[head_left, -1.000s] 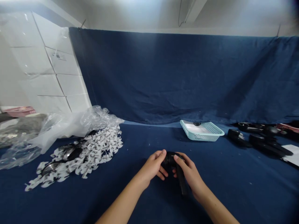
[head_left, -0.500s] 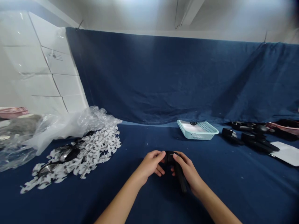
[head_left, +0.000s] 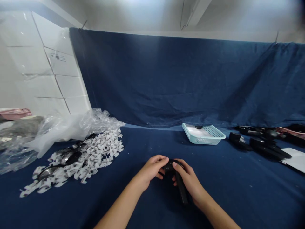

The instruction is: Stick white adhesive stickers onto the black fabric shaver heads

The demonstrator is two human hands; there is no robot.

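Note:
Between my hands is a black device with a rounded head and a straight handle (head_left: 181, 190); its exact kind does not show. My right hand (head_left: 188, 178) is closed around it where head and handle meet, thumb on top. The handle points down towards me. At the left side of the head, my left hand (head_left: 153, 168) pinches with thumb and fingers. Whether a small part sits between those fingertips is hidden. Both hands are just above the blue cloth of the table (head_left: 152, 210).
To the left spreads a heap of small white pieces (head_left: 102, 156) with black round parts (head_left: 69, 157) among them, beside clear plastic bags (head_left: 64, 127). A light-blue basket (head_left: 206, 140) stands at the back. Black devices (head_left: 267, 148) and a white panel (head_left: 296, 159) lie right.
The device and both hands have shifted slightly left and down in the picture. The handle hangs a little lower. Both hands keep their hold.

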